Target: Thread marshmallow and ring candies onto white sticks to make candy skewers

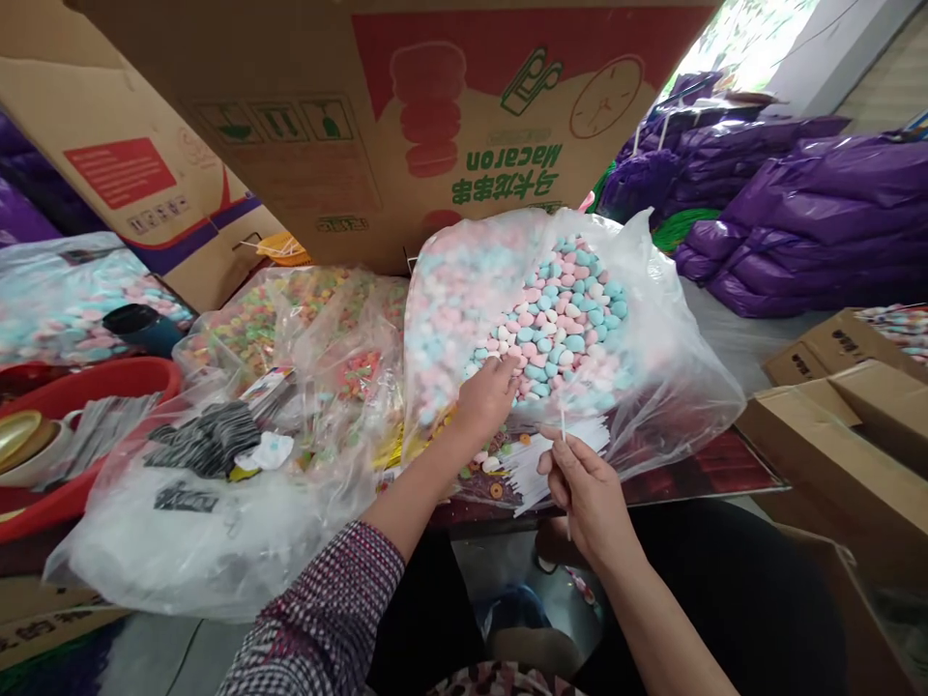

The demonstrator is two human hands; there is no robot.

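My left hand (pixel 489 394) reaches to the near edge of a heap of pink, blue and white candies (pixel 558 324), which shows through the mouth of a clear plastic bag (pixel 688 377). Its fingers are curled together against the candies, and what they hold, if anything, is hidden. In my right hand (pixel 580 476) a thin white stick (pixel 564 423) stands nearly upright, pinched between thumb and fingers, with no candy visible on its upper end. Below the bag's mouth lies a fanned pile of white sticks (pixel 529 474). Small ring-shaped candies (pixel 496 490) are scattered to its left.
Bags of coloured gummy candies (pixel 268 314) lie to the left, beyond black-and-silver packets (pixel 210 440). A red basin (pixel 156 387) stands at far left. Behind the candy rises a large cardboard box (pixel 290 184). Open cartons (pixel 833 435) and purple bundles (pixel 833 222) are on the right.
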